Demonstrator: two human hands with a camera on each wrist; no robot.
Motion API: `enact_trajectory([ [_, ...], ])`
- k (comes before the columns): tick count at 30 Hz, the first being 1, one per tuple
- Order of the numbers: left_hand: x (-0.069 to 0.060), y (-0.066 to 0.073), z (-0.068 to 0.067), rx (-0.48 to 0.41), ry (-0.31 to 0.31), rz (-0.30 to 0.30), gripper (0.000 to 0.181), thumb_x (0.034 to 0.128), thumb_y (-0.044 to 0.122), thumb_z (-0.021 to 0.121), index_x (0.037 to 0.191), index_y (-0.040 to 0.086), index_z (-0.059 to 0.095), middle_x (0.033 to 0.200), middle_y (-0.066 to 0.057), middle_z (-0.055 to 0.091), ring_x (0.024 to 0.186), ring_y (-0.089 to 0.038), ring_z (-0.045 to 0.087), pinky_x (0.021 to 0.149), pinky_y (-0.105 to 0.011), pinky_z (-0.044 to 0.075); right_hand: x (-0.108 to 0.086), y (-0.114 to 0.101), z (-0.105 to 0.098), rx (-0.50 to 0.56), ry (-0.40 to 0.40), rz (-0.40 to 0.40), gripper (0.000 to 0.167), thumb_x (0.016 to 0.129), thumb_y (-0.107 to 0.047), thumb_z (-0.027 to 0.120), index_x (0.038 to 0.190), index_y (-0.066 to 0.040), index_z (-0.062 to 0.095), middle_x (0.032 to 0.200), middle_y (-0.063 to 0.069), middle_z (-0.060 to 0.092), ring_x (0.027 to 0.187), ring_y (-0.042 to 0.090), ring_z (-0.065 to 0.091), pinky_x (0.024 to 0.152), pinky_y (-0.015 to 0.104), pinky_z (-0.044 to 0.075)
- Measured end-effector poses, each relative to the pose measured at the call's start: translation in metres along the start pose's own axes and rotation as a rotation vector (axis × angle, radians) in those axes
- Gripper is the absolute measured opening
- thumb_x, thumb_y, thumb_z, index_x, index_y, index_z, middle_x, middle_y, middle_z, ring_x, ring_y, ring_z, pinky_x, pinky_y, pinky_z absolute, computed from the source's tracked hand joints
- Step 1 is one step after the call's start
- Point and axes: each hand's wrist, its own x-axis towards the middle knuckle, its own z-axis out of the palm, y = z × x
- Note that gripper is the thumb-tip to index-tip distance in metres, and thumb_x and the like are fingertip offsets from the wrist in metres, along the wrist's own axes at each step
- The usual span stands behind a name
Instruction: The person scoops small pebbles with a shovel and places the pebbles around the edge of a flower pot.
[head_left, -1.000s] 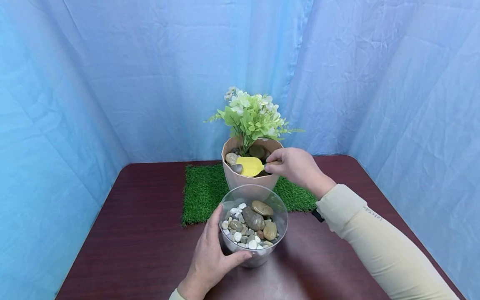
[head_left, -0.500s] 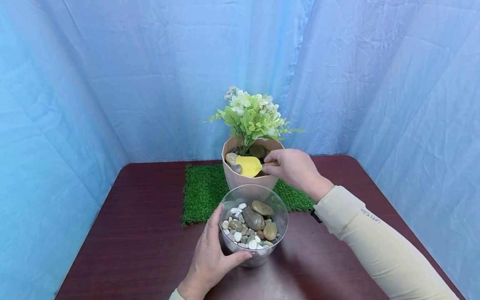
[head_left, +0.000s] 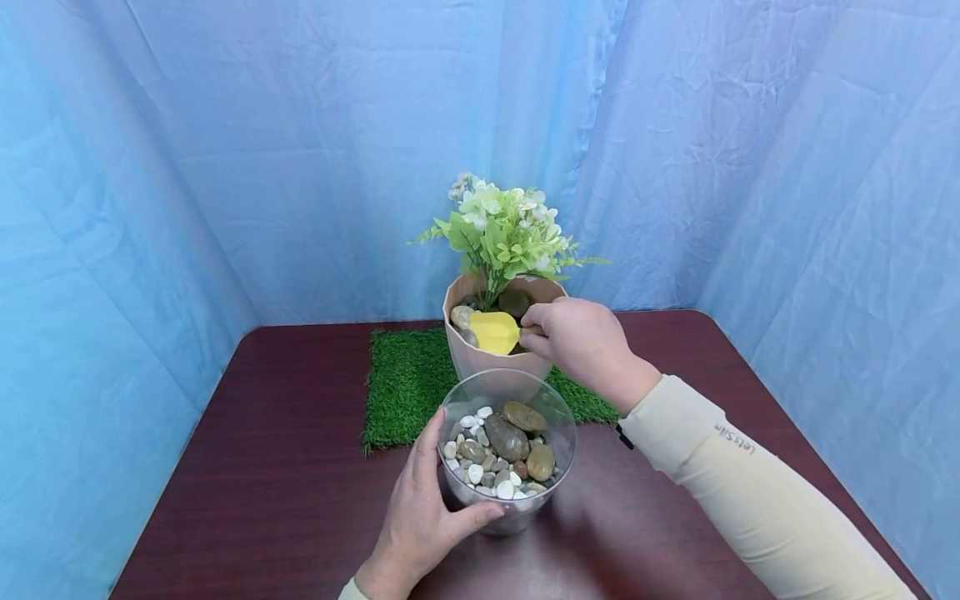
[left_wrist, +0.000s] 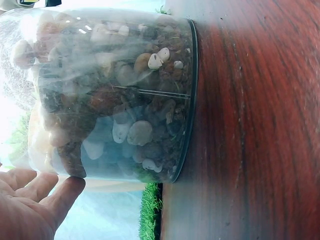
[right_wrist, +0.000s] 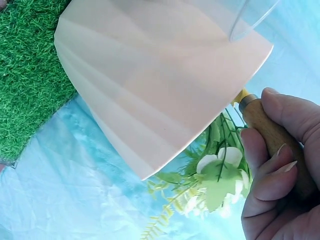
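Observation:
My right hand [head_left: 581,342] grips a small yellow shovel [head_left: 495,332] by its wooden handle [right_wrist: 272,127]; the blade lies inside the pink pot [head_left: 480,360], against the stones at its left. White flowers with green leaves [head_left: 498,233] stand in that pot. In front of it is a clear container [head_left: 564,457] of white pebbles and larger brown stones [head_left: 507,437]. My left hand [head_left: 420,508] holds this container at its left and front, thumb near the rim. The left wrist view shows fingers [left_wrist: 62,197] against the clear wall.
Green artificial turf [head_left: 405,387] lies under the pink pot on the dark red wooden table [head_left: 285,467]. Light blue curtains [head_left: 337,167] hang behind the table and at both sides.
The right hand and the shovel have shifted slightly to the left within the pot, the blade closer to the stones on that side. My left hand and the clear container have stayed in place.

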Motion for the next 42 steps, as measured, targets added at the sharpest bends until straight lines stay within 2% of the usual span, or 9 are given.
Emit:
enact_trajectory([
  [7, -0.0001, 0.0004, 0.0003, 0.005, 0.007, 0.007, 0.130, 0.0686, 0.066, 0.090, 0.168, 0.018, 0.020, 0.164, -0.011, 0.040, 0.145, -0.030, 0.047, 0.114, -0.054, 0.045, -0.0011, -0.0036, -0.0015, -0.062, 0.020, -0.019, 0.012, 0.094, -0.020, 0.076, 0.083, -0.022, 0.072, 0.069, -0.009, 0.059, 0.062, 0.015, 0.048, 0.052, 0.034, 0.045],
  [15, 0.0000, 0.0007, 0.0003, -0.001, 0.005, -0.001, 0.131, 0.0679, 0.065, 0.090, 0.168, 0.020, 0.020, 0.165, -0.008, 0.039, 0.146, -0.029, 0.046, 0.115, -0.054, 0.045, -0.0038, -0.0053, -0.0025, -0.097, 0.086, -0.061, 0.023, 0.093, -0.015, 0.073, 0.073, -0.021, 0.065, 0.062, -0.007, 0.047, 0.058, 0.014, 0.040, 0.048, 0.031, 0.036],
  [26, 0.0002, 0.0011, 0.0004, -0.015, -0.001, -0.005, 0.131, 0.0680, 0.064, 0.091, 0.168, 0.021, 0.018, 0.166, -0.006, 0.038, 0.147, -0.028, 0.045, 0.116, -0.053, 0.043, -0.0072, -0.0042, -0.0035, -0.125, 0.142, -0.089, 0.023, 0.092, -0.010, 0.071, 0.072, -0.019, 0.065, 0.062, -0.005, 0.047, 0.055, 0.014, 0.038, 0.045, 0.030, 0.033],
  [42, 0.0013, 0.0004, 0.0005, -0.018, 0.003, 0.004, 0.131, 0.0682, 0.064, 0.091, 0.168, 0.020, 0.019, 0.166, -0.005, 0.037, 0.147, -0.028, 0.045, 0.117, -0.051, 0.042, -0.0098, -0.0025, -0.0084, -0.117, 0.099, -0.058, 0.026, 0.094, -0.011, 0.070, 0.072, -0.020, 0.060, 0.061, -0.005, 0.041, 0.058, 0.016, 0.035, 0.049, 0.030, 0.029],
])
